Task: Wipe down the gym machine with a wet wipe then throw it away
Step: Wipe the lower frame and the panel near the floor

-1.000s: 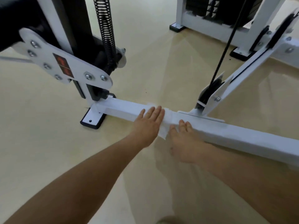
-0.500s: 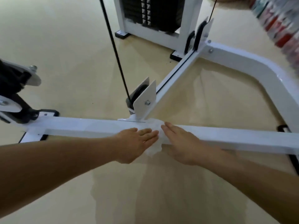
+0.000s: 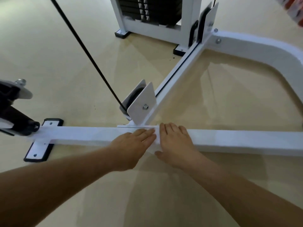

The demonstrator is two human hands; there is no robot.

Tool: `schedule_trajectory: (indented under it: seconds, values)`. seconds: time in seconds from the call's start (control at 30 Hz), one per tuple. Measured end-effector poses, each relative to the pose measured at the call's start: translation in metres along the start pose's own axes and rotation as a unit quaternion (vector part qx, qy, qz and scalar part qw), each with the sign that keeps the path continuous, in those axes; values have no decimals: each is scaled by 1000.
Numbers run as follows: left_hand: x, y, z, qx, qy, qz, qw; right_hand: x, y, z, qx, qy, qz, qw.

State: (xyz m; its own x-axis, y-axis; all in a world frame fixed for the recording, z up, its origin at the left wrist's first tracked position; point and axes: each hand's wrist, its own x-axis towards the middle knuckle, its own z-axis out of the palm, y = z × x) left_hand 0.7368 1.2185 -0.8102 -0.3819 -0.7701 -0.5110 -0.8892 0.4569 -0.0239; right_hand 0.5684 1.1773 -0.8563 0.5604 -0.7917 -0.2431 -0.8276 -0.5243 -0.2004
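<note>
Soft even light, faint shadows on glossy floor (image 3: 229, 99), wide-angle bend at edges, top-rt corner blurred.

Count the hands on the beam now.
2. Left hand flat on the white beam; right hand flat beside it, wet wipe showing between them. How much lies under each is hidden.

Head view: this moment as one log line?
left hand flat on wet wipe | right hand same | on white base bar

The gym machine (image 3: 246, 140) is a white steel frame with a black weight stack (image 3: 147, 10) at the back. The wet wipe (image 3: 156, 142), thin and white, lies draped over its low front bar, its near edge hanging down, just before the pulley bracket (image 3: 142, 104).
</note>
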Motion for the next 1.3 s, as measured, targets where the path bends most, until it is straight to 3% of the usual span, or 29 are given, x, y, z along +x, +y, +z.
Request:
schedule_trajectory:
  seconds: [0.13,0.3,0.37,0.47,0.57,0.77,0.83,0.93,1.0,1.17,1.3]
  values:
    - [-17,13,13,-34,14,-40,999,32,-3,4,4,2,-25,1000]
    - [-13,17,22,-58,75,-79,992,59,19,-17,126,-186,-24,974]
    - [-5,26,23,-75,98,-104,987,47,30,-23,92,-211,-10,973]
    - [1,36,29,-104,128,-144,976,19,28,-16,-53,-69,33,996]
    - [4,42,39,-135,171,-165,962,9,3,2,-15,30,21,999]
    - [7,51,41,-155,205,-178,950,15,13,21,-18,64,-8,998]
    - [10,57,37,-137,205,-163,955,-2,46,17,-45,57,36,997]
    - [19,70,33,-122,200,-137,963,-39,98,19,-89,131,112,981]
    - [26,76,34,-116,206,-140,962,-41,98,25,-89,138,138,977]
    - [32,73,22,-183,239,-136,944,10,20,42,-59,193,39,979]
    - [30,70,24,-140,213,-128,958,-30,93,28,-72,159,25,984]
